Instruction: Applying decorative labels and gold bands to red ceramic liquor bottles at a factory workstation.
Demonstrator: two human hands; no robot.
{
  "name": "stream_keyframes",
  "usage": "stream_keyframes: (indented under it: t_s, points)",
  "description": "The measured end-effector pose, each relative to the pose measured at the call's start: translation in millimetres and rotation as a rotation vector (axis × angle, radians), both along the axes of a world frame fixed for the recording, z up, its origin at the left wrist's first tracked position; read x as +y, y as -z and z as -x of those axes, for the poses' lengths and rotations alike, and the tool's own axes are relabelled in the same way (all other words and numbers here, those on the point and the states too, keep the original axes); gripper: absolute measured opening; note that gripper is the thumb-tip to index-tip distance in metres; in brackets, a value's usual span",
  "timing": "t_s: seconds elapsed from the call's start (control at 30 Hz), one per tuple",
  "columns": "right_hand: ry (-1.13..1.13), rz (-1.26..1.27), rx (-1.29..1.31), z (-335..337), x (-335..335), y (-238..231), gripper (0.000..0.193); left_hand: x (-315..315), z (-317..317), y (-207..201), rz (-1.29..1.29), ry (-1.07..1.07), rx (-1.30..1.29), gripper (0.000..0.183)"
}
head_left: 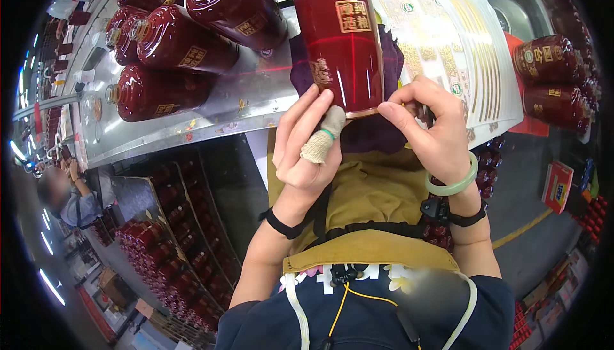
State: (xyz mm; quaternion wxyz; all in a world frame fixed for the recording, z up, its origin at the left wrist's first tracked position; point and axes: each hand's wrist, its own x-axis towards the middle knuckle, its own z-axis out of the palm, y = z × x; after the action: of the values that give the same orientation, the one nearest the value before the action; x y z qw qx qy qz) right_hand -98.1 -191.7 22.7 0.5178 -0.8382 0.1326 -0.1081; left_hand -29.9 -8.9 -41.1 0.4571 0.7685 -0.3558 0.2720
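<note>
Observed from where I stand: the left hand has its fingertips against the lower left side of a dark red bottle. Its thumb wears a knitted cover with a green band; how firmly this hand grips, I cannot tell. The right hand has bent fingers and its thumb tip at the lower right of the bottle's base; whether anything is pinched there, I cannot tell. A pale green bangle circles that wrist. The bottle, bearing a gold square mark, extends away from both hands over a dark purple cloth. On the near side of the grip is a tan apron. Left of the grip, several similar red bottles lie on a metal table. To its right are pale sheets with gold markings and, beyond them, more bottles. Far left, I note another person.
</note>
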Motion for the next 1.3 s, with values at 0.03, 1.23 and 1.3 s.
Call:
stream_keyframes:
  t_s: [0.03,1.23,1.3]
  points:
    - [-0.003,-0.013,0.003,-1,0,-1,0.014,0,0,1,0.013,-0.003,0.023,0.038]
    - [-0.016,0.058,-0.024,-1,-3,-2,0.014,2,5,1,-0.102,-0.009,-0.119,0.033]
    - [-0.009,0.056,-0.025,-1,-3,-1,0.015,0,7,-2,-0.115,-0.029,-0.123,0.031]
